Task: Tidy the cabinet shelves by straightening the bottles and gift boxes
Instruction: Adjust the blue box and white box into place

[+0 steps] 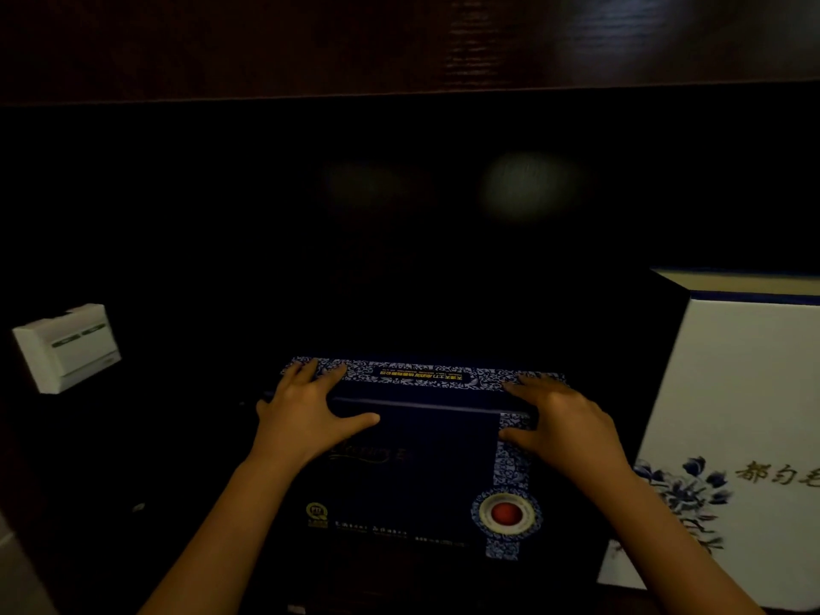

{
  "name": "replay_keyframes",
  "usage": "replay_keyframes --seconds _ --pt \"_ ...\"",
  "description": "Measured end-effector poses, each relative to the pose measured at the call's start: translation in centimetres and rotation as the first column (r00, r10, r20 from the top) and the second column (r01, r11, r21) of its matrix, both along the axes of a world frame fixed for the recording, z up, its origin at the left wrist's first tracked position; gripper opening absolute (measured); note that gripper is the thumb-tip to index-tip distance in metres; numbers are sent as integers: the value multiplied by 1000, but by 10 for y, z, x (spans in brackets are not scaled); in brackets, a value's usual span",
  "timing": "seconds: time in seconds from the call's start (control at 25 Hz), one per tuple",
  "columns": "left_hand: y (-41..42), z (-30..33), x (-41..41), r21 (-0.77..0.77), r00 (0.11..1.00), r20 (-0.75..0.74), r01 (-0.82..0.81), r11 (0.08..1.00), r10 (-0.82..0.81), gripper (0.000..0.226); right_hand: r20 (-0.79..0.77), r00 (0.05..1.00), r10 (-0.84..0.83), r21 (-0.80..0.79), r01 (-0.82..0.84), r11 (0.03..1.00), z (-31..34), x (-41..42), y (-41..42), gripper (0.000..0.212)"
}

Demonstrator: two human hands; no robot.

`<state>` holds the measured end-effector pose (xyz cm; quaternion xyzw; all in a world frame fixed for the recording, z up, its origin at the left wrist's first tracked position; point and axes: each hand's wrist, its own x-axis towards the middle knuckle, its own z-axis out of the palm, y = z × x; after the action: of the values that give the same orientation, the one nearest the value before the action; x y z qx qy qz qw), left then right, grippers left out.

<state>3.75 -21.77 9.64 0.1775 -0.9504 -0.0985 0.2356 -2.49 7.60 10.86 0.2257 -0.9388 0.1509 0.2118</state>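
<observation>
A dark navy gift box (421,463) with blue-and-white floral trim and a red round seal stands upright in a dim cabinet compartment. My left hand (306,415) grips its upper left corner, fingers over the top edge and thumb on the front face. At the upper right corner my right hand (563,423) holds it the same way. A tall white gift box (732,415) with blue flowers and gold characters stands just to the right, close to my right forearm.
A small white box (66,348) sits tilted at the left of the shelf. The dark wooden shelf board (399,46) runs overhead. The back of the compartment is black and unreadable.
</observation>
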Motion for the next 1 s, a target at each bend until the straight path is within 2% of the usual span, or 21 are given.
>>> replay_keyframes --seconds 0.32,0.44,0.52,0.6,0.68,0.8,0.92,1.0 --pt "7 -3 -1 -13 1000 -2 21 1000 -21 90 6 1000 -15 -4 15 1000 0 9 9 66" --pt "7 3 2 -13 997 82 17 1000 -16 90 -7 999 -31 58 31 998 1 17 8 62" --pt "16 12 2 -74 986 168 17 997 -4 87 -71 997 -35 65 40 997 7 28 14 55" --pt "37 22 2 -73 986 140 102 992 -91 80 -157 988 -6 -78 -7 997 16 43 32 45" --pt "70 35 2 38 960 -14 278 960 -278 72 -249 968 -12 -300 -66 952 22 59 64 35" --pt "136 53 2 284 827 -278 557 780 -489 66 -283 956 -79 -566 -100 818 30 74 139 31" --pt "207 72 -5 429 742 -385 670 606 -549 75 -277 889 -366 -691 81 718 31 59 232 49" --pt "245 86 -17 493 732 -397 679 544 -554 80 -122 883 -453 -795 187 578 29 39 283 74"
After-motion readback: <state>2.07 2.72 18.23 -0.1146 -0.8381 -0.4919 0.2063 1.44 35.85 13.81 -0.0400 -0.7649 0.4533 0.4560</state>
